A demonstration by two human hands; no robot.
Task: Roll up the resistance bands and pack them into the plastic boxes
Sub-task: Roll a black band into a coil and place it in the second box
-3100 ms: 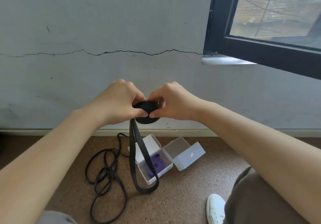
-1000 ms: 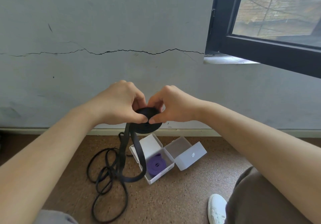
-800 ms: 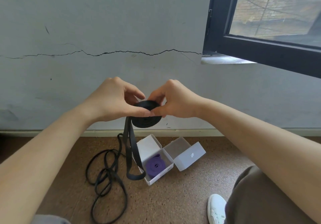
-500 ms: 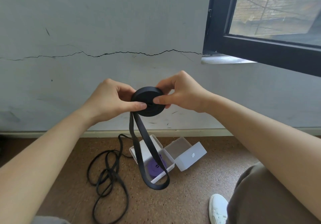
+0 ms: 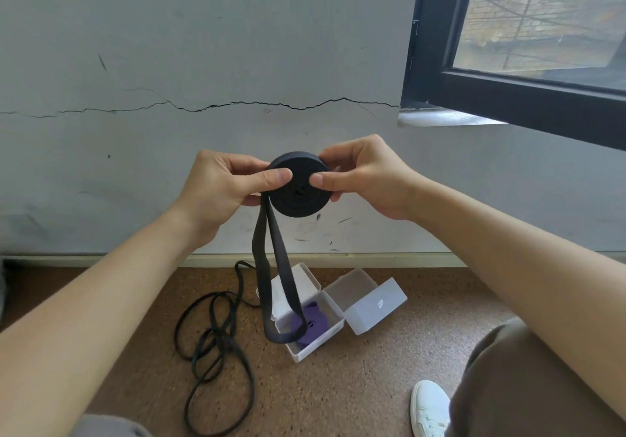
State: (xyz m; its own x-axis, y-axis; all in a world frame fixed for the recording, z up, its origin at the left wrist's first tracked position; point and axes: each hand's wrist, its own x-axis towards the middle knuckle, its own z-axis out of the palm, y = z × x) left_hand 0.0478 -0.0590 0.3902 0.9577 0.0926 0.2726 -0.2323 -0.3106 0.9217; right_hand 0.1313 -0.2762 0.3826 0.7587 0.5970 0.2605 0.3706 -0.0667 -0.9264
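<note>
Black band roll (image 5: 299,187) is up in mid-air. Left hand (image 5: 220,192) pinches its 9 o'clock edge and right hand (image 5: 366,175) its 3 o'clock edge, thumbs on the front face, fingers (image 5: 342,152) curled behind. The loose tail (image 5: 261,267) dangles from 7 o'clock, in front of the white box (image 5: 315,347) holding the purple band (image 5: 316,323) on the floor.

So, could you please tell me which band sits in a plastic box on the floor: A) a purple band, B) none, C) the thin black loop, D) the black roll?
A: the purple band lies in the plastic box; the left hand and right hand hold the black roll, the thin black loop lies on the floor.
</note>
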